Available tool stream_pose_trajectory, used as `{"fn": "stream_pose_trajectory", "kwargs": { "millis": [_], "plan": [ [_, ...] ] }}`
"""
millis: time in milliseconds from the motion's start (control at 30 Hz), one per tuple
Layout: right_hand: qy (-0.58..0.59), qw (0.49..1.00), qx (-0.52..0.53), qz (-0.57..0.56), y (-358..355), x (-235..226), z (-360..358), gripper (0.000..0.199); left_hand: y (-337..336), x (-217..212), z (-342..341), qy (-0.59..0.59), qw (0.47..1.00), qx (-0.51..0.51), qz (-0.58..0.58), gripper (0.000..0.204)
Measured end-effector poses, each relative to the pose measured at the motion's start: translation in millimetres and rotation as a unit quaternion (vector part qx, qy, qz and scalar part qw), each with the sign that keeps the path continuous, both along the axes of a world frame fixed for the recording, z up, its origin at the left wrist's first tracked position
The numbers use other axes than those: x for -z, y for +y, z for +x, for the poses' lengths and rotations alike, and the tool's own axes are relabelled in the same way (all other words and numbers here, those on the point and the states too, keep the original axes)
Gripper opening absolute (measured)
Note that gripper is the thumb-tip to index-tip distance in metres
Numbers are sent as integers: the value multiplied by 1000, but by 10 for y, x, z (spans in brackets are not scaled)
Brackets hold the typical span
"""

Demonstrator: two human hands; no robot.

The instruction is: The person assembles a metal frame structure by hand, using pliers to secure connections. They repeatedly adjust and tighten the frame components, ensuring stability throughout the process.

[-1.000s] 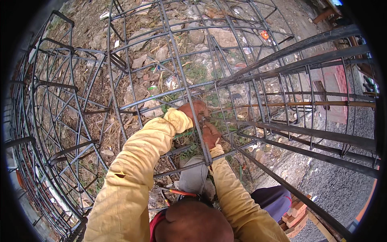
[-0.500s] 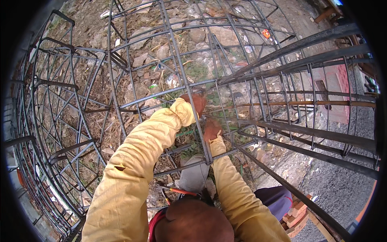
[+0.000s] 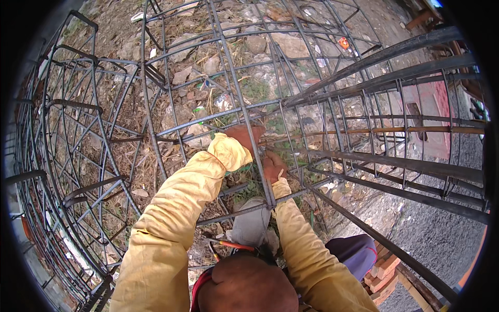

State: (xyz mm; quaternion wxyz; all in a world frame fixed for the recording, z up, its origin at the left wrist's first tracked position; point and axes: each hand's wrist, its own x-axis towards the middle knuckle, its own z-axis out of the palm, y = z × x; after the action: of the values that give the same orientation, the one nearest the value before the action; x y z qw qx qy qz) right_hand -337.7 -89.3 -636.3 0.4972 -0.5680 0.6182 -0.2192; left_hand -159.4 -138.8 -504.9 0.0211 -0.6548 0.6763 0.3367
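Clearly both hands are deep in the rebar cage (image 3: 156, 119), working at the crossing of a long upright bar (image 3: 249, 135) and a horizontal one. The left hand (image 3: 244, 135) lies over that crossing with its fingers curled around the steel; the right hand (image 3: 273, 165) sits just below and to the side, fingers pinched shut — on what I cannot tell, perhaps thin tie wire, but it is too small to make out. A hand tool with orange grips (image 3: 231, 244) lies near the person's knee, well apart from both hands.

The risks, as I judge them: the hands are bare, so a cut wire end or a burr on the bar could tear skin if the pinch slips. The yellow sleeves (image 3: 171, 208) pass between close-set bars (a snug fit) and could snag on a sudden pull. The ground under the cage is loose rubble and dry grass (image 3: 197, 67) — uneven footing that could tip the person against the steel.
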Motion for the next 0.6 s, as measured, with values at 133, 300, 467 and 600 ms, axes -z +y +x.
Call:
{"fn": "stream_pose_trajectory", "kwargs": {
  "millis": [133, 300, 467, 600],
  "plan": [
    [-11, 999, 2, 50, 15, -239, 121, 35, -90, 471, 119, -29, 991, 128, -13, 38],
    [0, 999, 0, 49, 82, -226, 26, 34, -72, 355, 70, 0, 995, 100, 27, 31],
    [-22, 999, 0, 39, 90, -286, 41, 34, 77, 490, 30, 10, 1000, 19, -21, 25],
    [-148, 958, 106, 220, 10, -525, 75, 34, 106, 840, -17, -73, 992, 89, -57, 26]
  ]
}}
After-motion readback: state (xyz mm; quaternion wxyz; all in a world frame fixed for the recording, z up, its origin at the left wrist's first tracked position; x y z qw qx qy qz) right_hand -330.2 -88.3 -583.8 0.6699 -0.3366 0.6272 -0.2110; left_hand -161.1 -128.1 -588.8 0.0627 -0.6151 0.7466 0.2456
